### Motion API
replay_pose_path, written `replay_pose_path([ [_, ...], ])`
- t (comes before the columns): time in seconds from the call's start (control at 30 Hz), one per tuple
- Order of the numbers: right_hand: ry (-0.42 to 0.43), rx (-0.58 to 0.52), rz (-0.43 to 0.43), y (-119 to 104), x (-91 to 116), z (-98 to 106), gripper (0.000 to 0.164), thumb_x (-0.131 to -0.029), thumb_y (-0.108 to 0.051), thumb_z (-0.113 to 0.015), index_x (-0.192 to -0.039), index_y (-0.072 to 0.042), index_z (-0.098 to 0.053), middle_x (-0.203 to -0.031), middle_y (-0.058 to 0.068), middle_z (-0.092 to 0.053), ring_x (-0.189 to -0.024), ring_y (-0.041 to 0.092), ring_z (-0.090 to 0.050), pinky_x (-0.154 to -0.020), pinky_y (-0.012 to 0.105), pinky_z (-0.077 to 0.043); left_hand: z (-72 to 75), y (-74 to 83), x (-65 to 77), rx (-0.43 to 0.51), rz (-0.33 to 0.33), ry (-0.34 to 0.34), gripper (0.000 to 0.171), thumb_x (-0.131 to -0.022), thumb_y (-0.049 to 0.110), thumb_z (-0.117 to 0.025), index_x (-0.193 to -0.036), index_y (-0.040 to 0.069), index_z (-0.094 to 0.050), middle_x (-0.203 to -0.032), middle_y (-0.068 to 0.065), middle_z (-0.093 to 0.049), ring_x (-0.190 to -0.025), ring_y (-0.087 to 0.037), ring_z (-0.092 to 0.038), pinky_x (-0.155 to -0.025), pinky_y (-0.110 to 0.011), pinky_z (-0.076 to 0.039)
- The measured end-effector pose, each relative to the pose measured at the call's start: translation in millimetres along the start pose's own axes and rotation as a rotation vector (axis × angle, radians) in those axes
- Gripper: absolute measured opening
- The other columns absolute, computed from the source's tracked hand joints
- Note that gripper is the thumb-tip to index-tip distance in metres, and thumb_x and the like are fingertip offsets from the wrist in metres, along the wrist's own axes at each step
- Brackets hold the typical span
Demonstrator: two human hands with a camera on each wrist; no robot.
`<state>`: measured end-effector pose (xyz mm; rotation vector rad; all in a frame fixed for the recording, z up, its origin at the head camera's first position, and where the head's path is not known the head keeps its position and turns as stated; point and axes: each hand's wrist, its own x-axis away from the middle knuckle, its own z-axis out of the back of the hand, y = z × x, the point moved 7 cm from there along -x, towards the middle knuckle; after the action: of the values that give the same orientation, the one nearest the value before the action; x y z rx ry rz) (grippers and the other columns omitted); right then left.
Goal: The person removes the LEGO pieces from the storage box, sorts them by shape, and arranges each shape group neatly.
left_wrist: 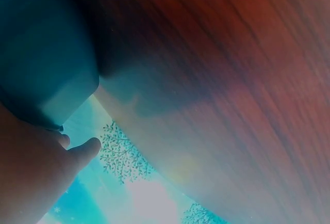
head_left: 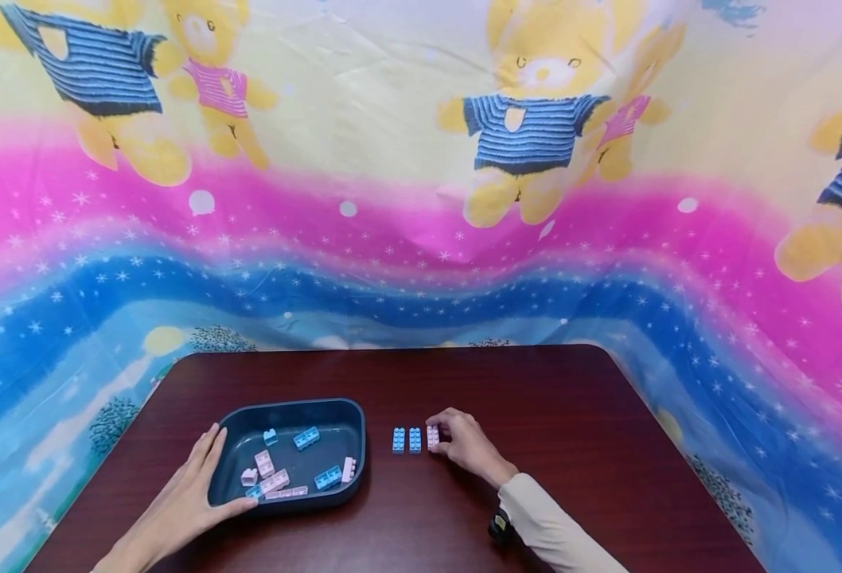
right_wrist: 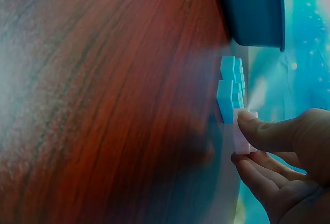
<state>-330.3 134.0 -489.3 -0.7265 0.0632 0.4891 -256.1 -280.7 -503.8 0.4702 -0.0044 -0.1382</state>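
Observation:
My right hand [head_left: 471,447] pinches a light pink toy building brick [head_left: 432,437] between thumb and fingers, and the right wrist view shows the pink brick [right_wrist: 242,137] upended in that pinch. Just left of it two blue bricks [head_left: 415,440] lie side by side on the table, studs up, in one row with the pink one. My left hand [head_left: 188,487] rests against the left side of a dark blue-grey tray [head_left: 288,404], fingers extended along the rim and thumb at the front corner. Loose blue bricks [head_left: 306,438] and pink bricks [head_left: 274,481] lie scattered inside.
The dark red-brown wooden table [head_left: 535,398] has rounded far corners. Behind and around it hangs a curtain [head_left: 392,215] printed with bears. A dark band [head_left: 500,525] sits at my right wrist below the pale sleeve [head_left: 550,521].

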Motion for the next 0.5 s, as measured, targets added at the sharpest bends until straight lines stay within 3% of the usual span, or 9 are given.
replay_pose_path([
  [0.5,-0.011,0.036,0.033,5.1,0.2,-6.1,0.035,-0.085,0.004,-0.086,-0.118,0.005,-0.074,-0.116,0.017,-0.071,-0.104,0.033,-0.068,-0.089,0.049,-0.058,0.2,-0.8,1.5,0.016,0.003,-0.002,0.125,-0.089,0.064,-0.075,-0.168,-0.001,-0.004,-0.17,-0.033,-0.007,-0.145,-0.064,-0.022,-0.101,-0.086,-0.029],
])
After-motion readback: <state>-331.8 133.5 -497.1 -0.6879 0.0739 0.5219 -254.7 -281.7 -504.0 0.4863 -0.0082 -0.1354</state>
